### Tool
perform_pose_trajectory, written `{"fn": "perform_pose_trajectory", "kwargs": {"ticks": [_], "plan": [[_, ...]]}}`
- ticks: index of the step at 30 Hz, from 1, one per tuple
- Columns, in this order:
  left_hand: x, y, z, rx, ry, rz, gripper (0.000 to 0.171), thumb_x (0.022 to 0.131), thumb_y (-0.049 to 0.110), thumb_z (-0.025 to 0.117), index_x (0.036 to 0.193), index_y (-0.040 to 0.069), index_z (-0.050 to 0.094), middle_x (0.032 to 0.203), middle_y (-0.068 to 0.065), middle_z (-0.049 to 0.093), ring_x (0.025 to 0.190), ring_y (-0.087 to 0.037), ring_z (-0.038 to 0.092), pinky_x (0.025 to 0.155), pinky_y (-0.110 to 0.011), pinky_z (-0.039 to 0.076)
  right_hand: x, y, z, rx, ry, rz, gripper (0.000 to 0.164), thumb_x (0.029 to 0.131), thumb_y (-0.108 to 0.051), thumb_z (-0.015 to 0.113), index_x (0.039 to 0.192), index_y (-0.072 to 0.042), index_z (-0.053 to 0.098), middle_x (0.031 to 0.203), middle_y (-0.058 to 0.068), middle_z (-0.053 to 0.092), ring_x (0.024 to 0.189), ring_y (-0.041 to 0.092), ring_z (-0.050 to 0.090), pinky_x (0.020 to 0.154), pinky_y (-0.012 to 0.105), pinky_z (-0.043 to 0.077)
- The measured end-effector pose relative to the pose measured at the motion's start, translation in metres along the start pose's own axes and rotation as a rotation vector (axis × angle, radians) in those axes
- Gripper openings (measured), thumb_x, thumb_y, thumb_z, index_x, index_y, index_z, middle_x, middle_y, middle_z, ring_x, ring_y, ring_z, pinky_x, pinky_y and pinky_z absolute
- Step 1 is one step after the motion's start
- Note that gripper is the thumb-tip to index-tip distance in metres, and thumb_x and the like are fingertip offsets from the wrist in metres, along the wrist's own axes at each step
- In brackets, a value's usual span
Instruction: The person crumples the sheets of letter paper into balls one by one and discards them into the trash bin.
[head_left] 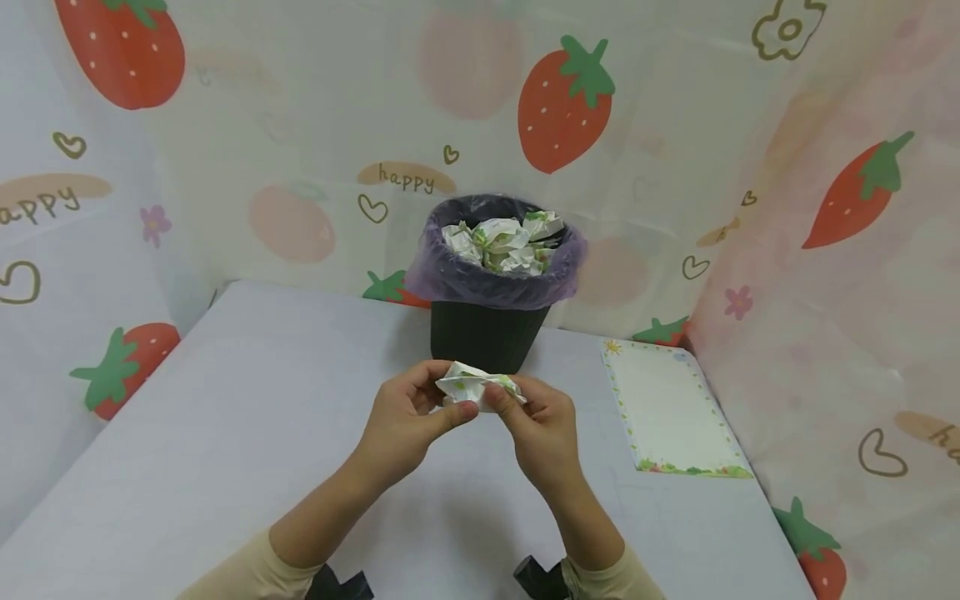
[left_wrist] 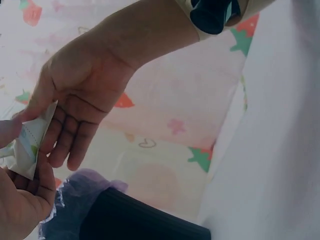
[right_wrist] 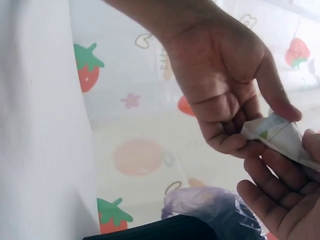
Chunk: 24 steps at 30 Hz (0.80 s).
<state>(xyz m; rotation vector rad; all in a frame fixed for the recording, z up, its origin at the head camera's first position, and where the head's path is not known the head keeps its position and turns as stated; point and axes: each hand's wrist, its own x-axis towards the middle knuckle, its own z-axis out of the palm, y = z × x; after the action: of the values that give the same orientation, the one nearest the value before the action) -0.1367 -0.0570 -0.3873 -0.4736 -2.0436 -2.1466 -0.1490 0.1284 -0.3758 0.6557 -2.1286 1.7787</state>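
Observation:
A crumpled, partly folded piece of white paper (head_left: 471,386) with green print is held up between both hands, in front of the bin. My left hand (head_left: 397,429) pinches its left side, thumb along the near edge. On the other side my right hand (head_left: 546,429) grips the paper with its thumb pressed on top. In the left wrist view the paper (left_wrist: 30,147) shows a dotted printed line and a pointed corner. The right wrist view shows the folded paper (right_wrist: 280,135) between the fingers of both hands.
Behind the hands stands a black bin (head_left: 483,333) lined with a purple plastic bag (head_left: 442,271), holding several crumpled papers (head_left: 506,237). A flat sheet with a decorated border (head_left: 675,408) lies on the white table (head_left: 262,400) at right. Strawberry-print curtains (head_left: 315,100) surround the table.

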Motion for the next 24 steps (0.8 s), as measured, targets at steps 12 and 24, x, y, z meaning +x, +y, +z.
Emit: {"fn": "perform_pose_trajectory", "kwargs": {"ticks": [12,24], "plan": [[0.005,0.007,-0.009,-0.144,-0.088,-0.022,0.035,0.085,0.000,0.081,0.117,0.000,0.067,0.107,-0.010,0.067,0.095,-0.019,0.068,0.086,-0.032,0.061,0.004,-0.003,-0.011,0.127,-0.156,0.010,0.020,0.088,-0.005,0.079,0.107,0.000,0.074,0.104,0.006,0.072,0.101,0.019,0.068,0.088,0.027,0.056],[0.001,-0.005,0.003,-0.171,0.082,-0.067,0.031,0.080,-0.003,0.085,0.106,0.001,0.067,0.101,-0.006,0.070,0.093,-0.017,0.068,0.084,-0.029,0.061,0.002,0.003,0.003,0.147,0.005,0.154,0.015,0.087,-0.012,0.082,0.095,0.000,0.075,0.095,0.008,0.071,0.091,0.018,0.067,0.082,0.029,0.058]]}}
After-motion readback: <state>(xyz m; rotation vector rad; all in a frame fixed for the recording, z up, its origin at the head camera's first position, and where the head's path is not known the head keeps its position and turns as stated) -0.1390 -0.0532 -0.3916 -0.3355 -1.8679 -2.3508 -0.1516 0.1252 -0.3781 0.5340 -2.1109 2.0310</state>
